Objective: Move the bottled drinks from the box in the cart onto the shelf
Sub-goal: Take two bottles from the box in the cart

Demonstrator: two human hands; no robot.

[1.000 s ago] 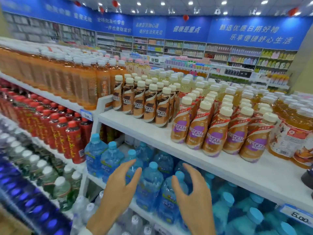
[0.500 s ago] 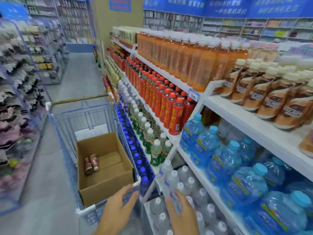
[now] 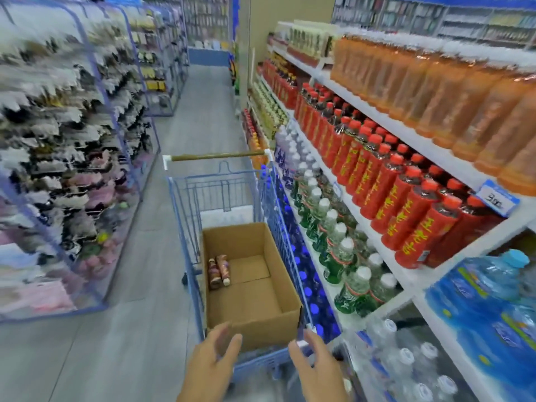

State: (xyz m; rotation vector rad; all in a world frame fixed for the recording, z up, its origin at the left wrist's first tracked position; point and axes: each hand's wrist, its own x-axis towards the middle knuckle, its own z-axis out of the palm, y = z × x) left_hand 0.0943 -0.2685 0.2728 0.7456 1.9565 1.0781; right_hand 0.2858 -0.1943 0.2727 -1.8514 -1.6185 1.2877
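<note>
- Hovering near blue wire cart [image 3: 185,227]: left hand [image 3: 213,364], right hand [image 3: 314,364], fingers [image 3: 224,333] loosely spread, empty, free for pickup.
- Two brown bottled drinks [image 3: 219,271] lie flat in open brown cardboard box [image 3: 278,274].

floor [image 3: 145,329]: grey aisle; my cart stands on it, close beside the shelf on my right; a blue-framed rack [image 3: 124,158] of hanging goods stands on my left.
cart [image 3: 185,227]: blue wire; one open box sits inside it, at the end nearest me.
box [image 3: 255,323]: brown cardboard; two bottles [image 3: 219,271] lie side by side on its bottom, at the left wall.
shelf [image 3: 464,174], top board: orange bottles [image 3: 435,91], upright in rows; a tag [image 3: 497,197] on its edge.
board below: red bottles [image 3: 406,204], upright, packed tight.
third board: green bottles [image 3: 342,256] with white caps.
nearest section: blue jugs [image 3: 493,300] above, clear bottles [image 3: 406,358] beneath.
</note>
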